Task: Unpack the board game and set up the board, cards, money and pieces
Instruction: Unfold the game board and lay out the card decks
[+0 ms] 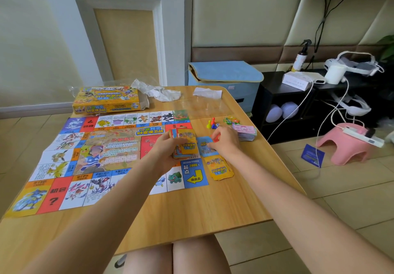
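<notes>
The paper game board (70,162) lies unfolded on the wooden table (191,209). My left hand (165,147) grips a deck of cards (186,143) above the board's right side. My right hand (225,142) pinches a blue-backed card (204,146) lying just right of the board. A yellow-backed card pile (219,168) sits in front of it. The stack of paper money (246,133) lies beyond my right hand. Small coloured pawns (212,123) and a heap of small plastic pieces (231,120) stand near the money. The yellow game box (106,99) lies open at the far left.
Crumpled plastic wrap (157,91) and a flat clear bag (207,92) lie at the table's far edge. A blue storage box (226,79) stands behind the table. A black shelf (298,103), cables and a pink stool (347,145) are on the right.
</notes>
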`<state>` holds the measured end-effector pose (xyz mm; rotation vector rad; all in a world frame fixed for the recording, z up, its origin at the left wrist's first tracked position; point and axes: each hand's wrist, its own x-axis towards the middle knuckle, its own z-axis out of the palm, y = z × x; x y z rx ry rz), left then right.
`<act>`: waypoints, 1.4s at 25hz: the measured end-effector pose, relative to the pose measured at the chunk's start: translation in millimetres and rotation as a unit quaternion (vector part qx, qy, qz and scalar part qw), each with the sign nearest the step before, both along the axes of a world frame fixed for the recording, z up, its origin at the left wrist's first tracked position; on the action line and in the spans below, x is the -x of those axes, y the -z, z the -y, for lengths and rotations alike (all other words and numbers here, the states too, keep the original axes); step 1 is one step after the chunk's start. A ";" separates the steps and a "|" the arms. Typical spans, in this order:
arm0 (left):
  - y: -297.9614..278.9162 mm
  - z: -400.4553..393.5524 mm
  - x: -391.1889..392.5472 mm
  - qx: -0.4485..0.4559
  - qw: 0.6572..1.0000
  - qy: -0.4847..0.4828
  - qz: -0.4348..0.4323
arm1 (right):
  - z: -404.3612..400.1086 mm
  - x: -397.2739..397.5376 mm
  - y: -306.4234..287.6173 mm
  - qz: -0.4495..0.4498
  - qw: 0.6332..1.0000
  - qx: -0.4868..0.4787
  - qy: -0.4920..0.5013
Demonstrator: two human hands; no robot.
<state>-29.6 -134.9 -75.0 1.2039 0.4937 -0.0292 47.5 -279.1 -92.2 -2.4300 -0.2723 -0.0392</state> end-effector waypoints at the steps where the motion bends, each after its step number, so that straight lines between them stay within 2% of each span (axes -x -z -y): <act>1: 0.2 1.4 0.1 -0.002 1.000 0.003 0.000 | -0.5 2.4 -3.6 -0.006 0.999 -0.045 -0.003; 4: 1.8 5.2 -1.6 -0.007 1.000 0.014 0.010 | -2.8 11.9 -20.9 -0.142 0.964 -0.215 -0.059; 6: -1.1 7.9 -0.3 -0.009 0.999 0.036 0.030 | -1.1 18.0 -27.6 -0.217 0.940 -0.254 -0.070; 8: -4.7 9.6 1.7 0.001 0.997 0.061 0.049 | 3.4 19.8 -31.4 -0.221 0.934 -0.277 -0.048; 11: -10.8 9.7 6.8 0.001 0.999 0.030 0.032 | 21.4 14.6 -38.9 -0.215 0.919 -0.329 0.001; 13: -10.9 9.4 8.8 -0.014 1.000 0.007 0.013 | 36.8 13.4 -43.8 -0.246 0.923 -0.294 -0.019; 15: -9.2 11.6 11.2 -0.020 1.000 0.006 0.008 | 48.2 24.0 -44.1 -0.275 0.943 -0.176 -0.066; 17: -6.3 16.0 12.5 -0.022 0.999 0.025 0.013 | 52.2 36.1 -37.0 -0.273 0.955 -0.092 -0.075; 22: -2.9 20.6 13.8 -0.022 0.999 0.032 0.013 | 49.1 50.5 -20.3 -0.205 0.978 0.007 -0.032; 24: -1.7 20.9 14.4 -0.023 0.999 0.033 0.012 | 50.8 48.5 -23.5 -0.188 0.981 -0.040 -0.026; 26: -2.3 22.7 15.2 -0.020 0.999 0.043 0.010 | 49.3 46.3 -30.7 -0.222 0.957 -0.180 -0.041; 28: -4.1 26.5 14.6 -0.015 0.998 0.067 0.011 | 43.4 47.7 -34.0 -0.242 0.936 -0.250 -0.056; 30: -7.8 30.6 13.9 -0.007 0.996 0.089 0.021 | 36.8 45.2 -31.8 -0.210 0.947 -0.242 -0.034; 33: -10.1 27.7 8.9 -0.006 0.998 0.055 0.016 | 39.1 27.4 -35.8 -0.138 0.952 -0.262 0.078; 35: -9.2 24.4 4.0 -0.023 0.999 0.032 0.011 | 45.2 15.5 -44.9 -0.069 0.973 -0.190 0.113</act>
